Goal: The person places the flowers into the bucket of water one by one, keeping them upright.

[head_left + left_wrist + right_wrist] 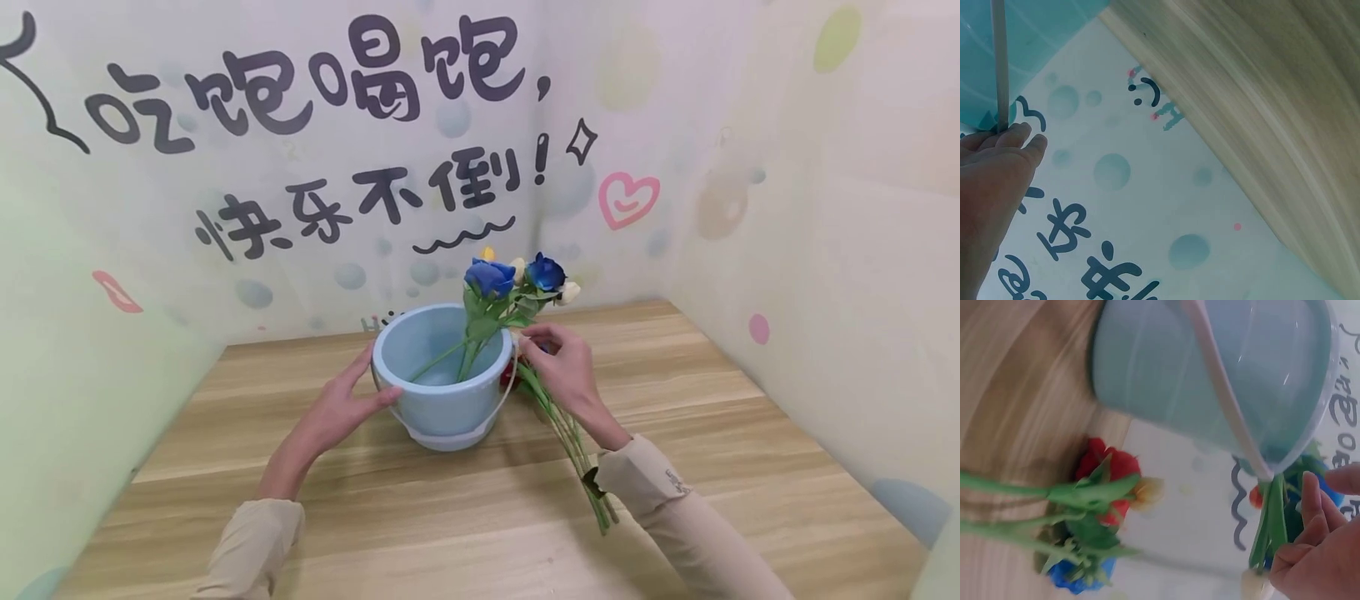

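Observation:
A light blue bucket (442,408) with a white handle (495,417) stands upright on the table. Artificial flowers lean over its far right rim, stems inside: two blue roses (491,277) with white and yellow buds. My left hand (330,421) rests on the bucket's left side, its thumb near the front of the rim and fingers fairly straight. By the right rim, close to the handle joint, is my right hand (562,367); thumb and forefinger stand apart, with nothing visibly gripped in the right wrist view. Below it lie more flowers, a red rose (1107,469) and a blue rose (1082,575).
Long green stems (570,442) of the lying flowers stretch toward the front of the wood-patterned table (420,533), partly under the right forearm. Printed walls (300,192) with black lettering close off the back and sides.

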The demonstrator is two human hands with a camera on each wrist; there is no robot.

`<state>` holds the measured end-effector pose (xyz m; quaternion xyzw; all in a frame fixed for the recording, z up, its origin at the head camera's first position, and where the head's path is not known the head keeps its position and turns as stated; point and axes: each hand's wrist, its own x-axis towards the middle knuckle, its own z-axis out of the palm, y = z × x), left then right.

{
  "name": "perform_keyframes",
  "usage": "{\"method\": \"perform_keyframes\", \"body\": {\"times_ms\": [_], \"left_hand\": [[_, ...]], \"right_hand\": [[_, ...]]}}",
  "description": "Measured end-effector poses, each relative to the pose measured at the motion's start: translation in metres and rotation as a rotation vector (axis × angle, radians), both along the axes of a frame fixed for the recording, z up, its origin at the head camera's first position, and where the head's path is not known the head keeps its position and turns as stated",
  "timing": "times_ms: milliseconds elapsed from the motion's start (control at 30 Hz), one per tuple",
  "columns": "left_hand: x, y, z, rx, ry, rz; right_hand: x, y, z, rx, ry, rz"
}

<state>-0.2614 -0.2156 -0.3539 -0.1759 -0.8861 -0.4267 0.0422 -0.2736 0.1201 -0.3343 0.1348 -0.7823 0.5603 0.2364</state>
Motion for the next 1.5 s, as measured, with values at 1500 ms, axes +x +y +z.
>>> {"method": "perform_keyframes", "body": {"times_ms": [1500], "left_hand": [[0.0,0.0,0.002,-0.005,-0.002,-0.007]], "right_hand": [[-0.015,0.103,-0.076,0.091,-0.523,0.039]]}}
